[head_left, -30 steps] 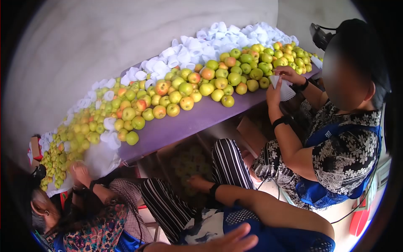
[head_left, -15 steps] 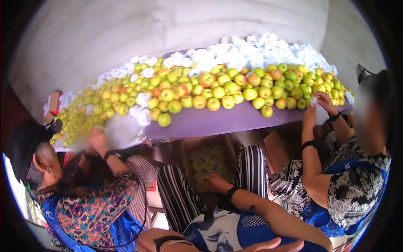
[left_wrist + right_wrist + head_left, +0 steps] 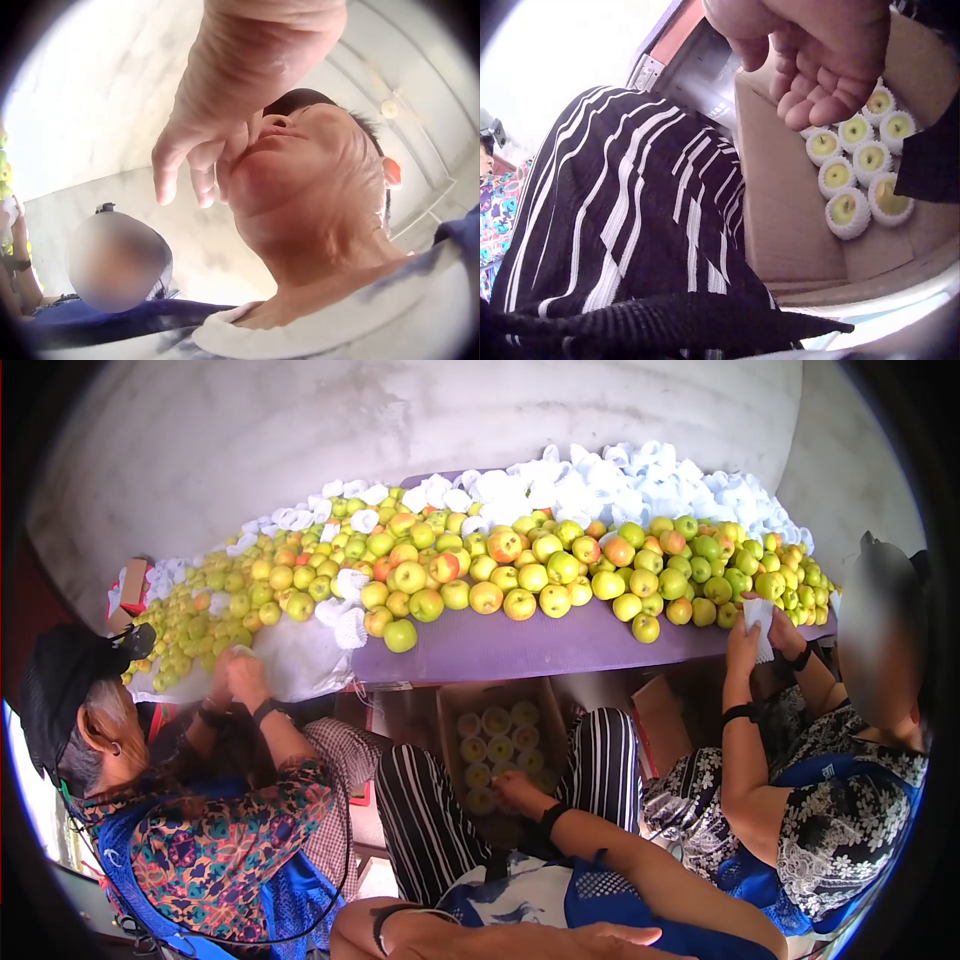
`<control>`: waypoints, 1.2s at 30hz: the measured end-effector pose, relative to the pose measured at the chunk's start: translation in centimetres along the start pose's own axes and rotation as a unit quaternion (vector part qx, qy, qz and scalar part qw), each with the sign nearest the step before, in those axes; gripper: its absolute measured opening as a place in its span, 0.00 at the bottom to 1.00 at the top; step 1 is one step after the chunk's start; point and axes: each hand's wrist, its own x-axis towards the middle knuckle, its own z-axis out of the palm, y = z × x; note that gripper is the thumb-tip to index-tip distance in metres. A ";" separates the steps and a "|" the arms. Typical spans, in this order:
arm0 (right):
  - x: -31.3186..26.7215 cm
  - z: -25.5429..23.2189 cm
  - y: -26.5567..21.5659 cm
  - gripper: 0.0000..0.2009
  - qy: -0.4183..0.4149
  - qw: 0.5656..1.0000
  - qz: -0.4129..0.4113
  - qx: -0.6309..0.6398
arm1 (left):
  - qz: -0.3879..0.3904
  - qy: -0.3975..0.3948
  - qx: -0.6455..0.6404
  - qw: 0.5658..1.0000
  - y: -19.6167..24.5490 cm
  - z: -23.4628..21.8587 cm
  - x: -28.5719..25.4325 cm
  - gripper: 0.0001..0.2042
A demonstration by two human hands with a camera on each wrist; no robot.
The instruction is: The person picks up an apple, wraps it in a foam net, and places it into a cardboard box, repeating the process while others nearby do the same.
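Note:
My right hand (image 3: 520, 792) hangs above an open cardboard box (image 3: 452, 760) between the striped knees. In the right wrist view the hand (image 3: 814, 56) has loosely curled fingers with nothing in them. Several yellow-green apples (image 3: 844, 209) in white foam nets sit upright in rows in the box (image 3: 780, 217). My left hand (image 3: 585, 942) is partly cut off at the bottom of the head view. The left wrist view shows that hand (image 3: 247, 82) empty, its fingers hanging loosely in front of a chin; whether they touch it, I cannot tell.
A purple table (image 3: 470, 650) bears a long heap of loose apples (image 3: 560, 568) with white foam nets (image 3: 640, 480) behind. One person (image 3: 210, 830) sits at left, hands together. Another (image 3: 840, 800) at right holds a foam net (image 3: 759, 625).
The head view has turned, bringing the netted apples in the box into clearer sight. My left hand has sunk towards the bottom edge. My right hand remains at the box.

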 end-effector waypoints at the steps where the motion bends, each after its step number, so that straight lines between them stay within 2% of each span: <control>1: 0.3 0.0 0.2 0.10 0.001 1.000 0.000 -0.002 | -0.055 0.013 -0.025 0.998 0.4 0.2 -0.1 0.46; 2: 0.5 0.0 0.3 0.09 0.002 1.000 -0.001 -0.004 | -0.055 0.014 -0.024 0.998 -0.6 0.1 0.0 0.46; 4: 0.7 -0.1 0.4 0.09 0.001 1.000 0.004 0.002 | 0.169 0.016 -0.017 0.985 -3.3 -0.2 0.3 0.40; 5: 0.7 -0.2 0.5 0.09 0.001 1.000 0.008 0.008 | 0.170 0.017 -0.017 0.985 -3.2 -0.5 0.0 0.40; 7: 1.9 -0.5 1.6 0.09 0.009 1.000 0.004 -0.022 | 0.126 0.050 -0.137 0.981 -2.2 -1.6 0.1 0.28; 8: 2.3 -0.8 1.8 0.09 0.017 0.999 -0.003 -0.051 | 0.175 0.041 -0.040 0.983 -1.6 -2.9 1.3 0.15; 9: 2.2 -0.9 1.4 0.09 0.023 0.999 -0.007 -0.047 | -0.065 0.092 0.105 0.988 2.1 -3.6 -0.3 0.20; 10: 1.5 -0.6 0.7 0.09 0.022 0.998 -0.014 -0.050 | -0.046 0.146 0.162 0.975 2.2 -4.4 -0.1 0.16; 11: 0.8 -0.1 0.0 0.09 0.019 0.998 -0.020 -0.053 | -0.037 0.150 0.214 0.965 2.3 -6.2 -0.6 0.17; 12: -0.1 0.3 -0.9 0.09 0.017 0.998 -0.027 -0.056 | -0.022 0.208 0.279 0.937 2.3 -7.7 -0.9 0.19; 14: -1.6 0.8 -2.2 0.10 0.014 0.997 -0.039 -0.062 | -0.029 0.315 0.422 0.850 2.1 -11.7 -2.2 0.21; 15: -1.8 0.9 -2.4 0.10 0.011 0.997 -0.042 -0.068 | -0.033 0.422 0.420 0.803 1.9 -13.3 -3.0 0.20; 16: -1.1 0.5 -1.9 0.10 -0.003 0.998 -0.045 -0.032 | -0.013 0.517 0.324 0.792 1.7 -15.7 -4.7 0.19; 17: -1.0 0.3 -1.6 0.10 -0.013 0.998 -0.041 -0.034 | -0.012 0.579 0.347 0.738 1.4 -18.5 -7.1 0.17; 18: -0.8 -0.3 -1.5 0.10 -0.049 0.998 -0.043 0.020 | -0.009 0.636 0.368 0.678 1.3 -20.9 -9.4 0.16; 19: -0.5 -0.5 -1.7 0.10 -0.083 0.993 -0.044 0.074 | -0.005 0.641 0.372 0.672 1.1 -22.7 -11.5 0.16; 21: -1.8 -0.1 -3.5 0.09 -0.064 0.995 -0.036 0.062 | 0.022 0.772 0.146 0.618 0.4 -25.3 -14.7 0.13; 22: -2.8 0.1 -4.5 0.09 -0.038 0.997 -0.028 0.053 | 0.025 0.775 0.144 0.615 0.0 -26.1 -15.9 0.13; 23: -3.1 0.2 -5.7 0.09 -0.040 0.998 -0.025 0.048 | 0.043 0.801 0.123 0.584 -0.4 -26.7 -16.7 0.10; 24: -3.2 0.6 -7.1 0.10 -0.024 0.997 -0.067 0.006 | 0.061 0.825 0.104 0.552 -0.4 -27.3 -17.5 0.09; 25: -3.2 1.1 -8.3 0.10 -0.008 0.993 -0.109 -0.034 | 0.062 0.827 0.105 0.548 0.1 -27.8 -17.7 0.09; 26: -3.1 1.4 -9.6 0.10 -0.011 0.994 -0.106 -0.033 | 0.062 0.804 0.390 0.443 0.8 -28.5 -17.6 0.09; 27: -3.0 1.6 -10.9 0.11 -0.003 0.985 -0.147 -0.090 | 0.054 0.708 0.638 0.299 1.5 -29.3 -17.7 0.12; 28: -3.0 1.8 -12.0 0.11 0.004 0.971 -0.189 -0.149 | 0.054 0.706 0.646 0.287 2.4 -30.3 -17.9 0.15; 29: -3.1 2.1 -12.9 0.11 0.001 0.970 -0.187 -0.153 | 0.055 0.709 0.644 0.283 3.5 -31.1 -17.6 0.15; 31: -3.2 2.6 -14.1 0.11 -0.023 0.979 -0.178 -0.092 | -0.002 0.628 0.768 0.130 5.7 -32.6 -17.0 0.13; 32: -2.6 2.5 -13.9 0.11 -0.026 0.979 -0.178 -0.094 | -0.001 0.629 0.767 0.127 6.8 -33.8 -17.2 0.13; 34: -1.7 2.2 -12.5 0.10 -0.047 0.974 -0.172 -0.140 | -0.083 0.641 0.733 0.211 8.4 -36.4 -18.3 0.12; 35: -1.8 2.3 -11.9 0.10 -0.048 0.974 -0.172 -0.141 | -0.082 0.642 0.733 0.210 9.1 -36.9 -18.5 0.12; 36: -2.0 2.3 -11.3 0.10 -0.058 0.978 -0.153 -0.131 | -0.120 0.625 0.739 0.219 9.7 -37.3 -18.8 0.12</control>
